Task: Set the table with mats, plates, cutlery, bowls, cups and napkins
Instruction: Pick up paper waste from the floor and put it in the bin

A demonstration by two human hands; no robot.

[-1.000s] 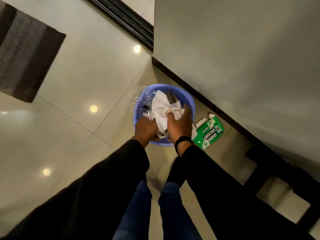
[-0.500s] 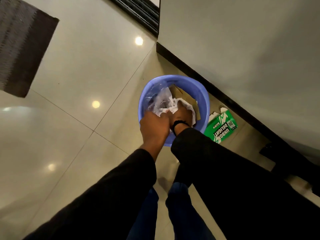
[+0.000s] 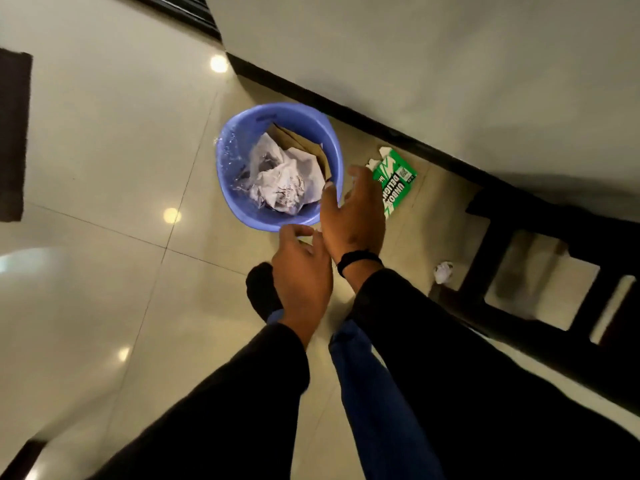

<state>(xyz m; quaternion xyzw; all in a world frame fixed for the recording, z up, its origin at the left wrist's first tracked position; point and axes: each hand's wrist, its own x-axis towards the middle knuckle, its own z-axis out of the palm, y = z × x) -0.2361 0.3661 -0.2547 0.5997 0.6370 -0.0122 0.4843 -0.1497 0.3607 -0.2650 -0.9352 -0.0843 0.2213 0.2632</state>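
1. I see my right hand point(image 3: 351, 216) over the near rim of the blue bin point(image 3: 242, 206), fingers spread and relaxed, holding nothing; a black band point(image 3: 358, 259) circles its wrist.
2. My left hand point(image 3: 303, 271) hangs just at seven o'clock of the right one, fingers loosely curled and empty, its fingertips close to the bin's near edge; I cannot tell whether they touch it.
3. At eleven o'clock of both hands, inside the bin, lies crumpled white paper point(image 3: 287, 178), possibly napkins, though I cannot be sure. Brown cardboard point(image 3: 298, 143) stands behind it against the far wall, and clear plastic film point(image 3: 235, 157) lines the left side.
4. At two o'clock of the right hand, a flattened green carton point(image 3: 398, 185) lies on the floor point(image 3: 104, 150) just beside the bin, partly hidden by my fingers.
5. At four o'clock, a small white paper ball point(image 3: 443, 271) sits on the floor by dark wooden furniture legs point(image 3: 485, 258).
6. A dark rug point(image 3: 12, 133) shows at nine o'clock, well apart.
7. None of the table settings are in view.
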